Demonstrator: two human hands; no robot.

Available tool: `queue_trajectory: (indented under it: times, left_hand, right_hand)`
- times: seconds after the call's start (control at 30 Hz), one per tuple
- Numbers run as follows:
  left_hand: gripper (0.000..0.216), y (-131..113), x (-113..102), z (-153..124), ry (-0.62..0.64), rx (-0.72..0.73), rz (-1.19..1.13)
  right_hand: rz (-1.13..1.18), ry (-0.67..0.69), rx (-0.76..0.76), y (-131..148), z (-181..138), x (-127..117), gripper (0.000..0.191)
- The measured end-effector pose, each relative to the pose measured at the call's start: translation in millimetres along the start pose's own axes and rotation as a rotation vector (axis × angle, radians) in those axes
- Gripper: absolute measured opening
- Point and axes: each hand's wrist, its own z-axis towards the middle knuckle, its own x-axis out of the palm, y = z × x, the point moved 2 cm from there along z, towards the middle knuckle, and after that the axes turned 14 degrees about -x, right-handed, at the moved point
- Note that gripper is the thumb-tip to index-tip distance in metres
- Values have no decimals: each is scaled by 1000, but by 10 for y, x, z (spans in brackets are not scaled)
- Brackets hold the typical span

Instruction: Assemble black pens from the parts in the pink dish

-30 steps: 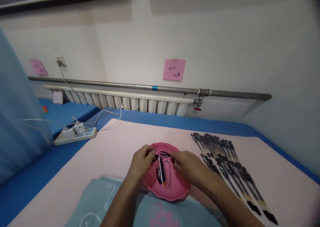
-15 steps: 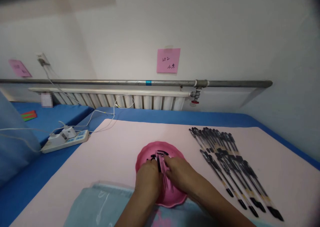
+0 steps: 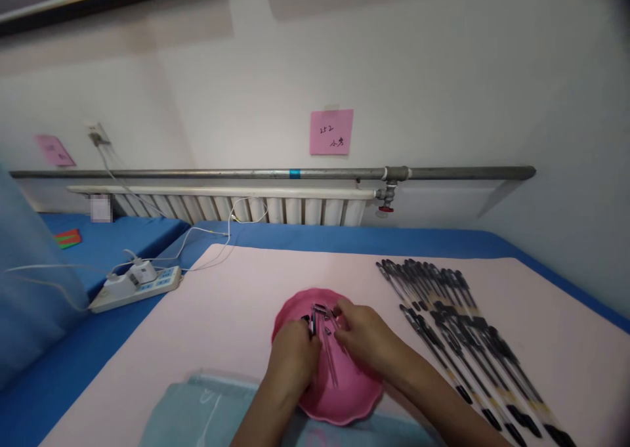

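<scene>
A pink plate [image 3: 344, 394] with a scalloped rim holds several clear pen barrels [image 3: 329, 358] and small black pen parts. My left hand [image 3: 294, 355] is over the plate's left side, fingers curled round black pen parts [image 3: 314, 321] that stick out at its fingertips. Its palm side is hidden. Across from it, my right hand [image 3: 364, 335] reaches in from the right. Thumb and forefinger close on a thin clear pen barrel, partly covered by the fingers. To the right, several assembled black-capped pens [image 3: 472, 342] lie in two slanted rows.
A pale pink sheet [image 3: 236, 302] covers the blue table [image 3: 423, 237]. A light-blue cloth [image 3: 197, 407] lies at the near edge, partly under the plate. On the left is a power strip [image 3: 142, 289] with plugs and white cables. A radiator [image 3: 295, 211] and pipe run behind.
My right hand has drawn slightly up and right from my left, widening the gap over the plate. The clear barrels between them have shifted. The whole view has tilted a little upward.
</scene>
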Motion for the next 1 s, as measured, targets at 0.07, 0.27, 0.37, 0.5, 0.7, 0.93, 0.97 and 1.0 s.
queue_trajectory:
  times: [0.07, 0.27, 0.37, 0.5, 0.7, 0.93, 0.97, 1.0]
  left_hand:
    - [17, -46, -73, -7, 41, -2, -31]
    - [24, -220, -300, -1, 245, -175, -640]
    - [32, -268, -383, -8, 229, -193, -834]
    - [33, -295, -415, -31, 228, -160, -946]
    - [31, -298, -393, -38, 216, -146, -933]
    - [31, -273, -398, -16, 194, -124, -860]
    - [31, -271, -401, -14, 190, -120, -851]
    - [32, -270, -402, -13, 186, -116, -843]
  right_hand:
    - [42, 1, 10, -8, 27, -46, 21]
    - [450, -5, -77, 142, 17, -107, 20]
    - [476, -1, -130, 197, -4, -112, 19]
    - [395, 7, -186, 213, -12, -108, 18]
    - [321, 21, -259, 233, -23, -103, 24]
    - [297, 26, -292, 234, -22, -98, 23]
    - [292, 27, -293, 234, -22, -99, 23]
    - [283, 32, -294, 234, -21, -100, 23]
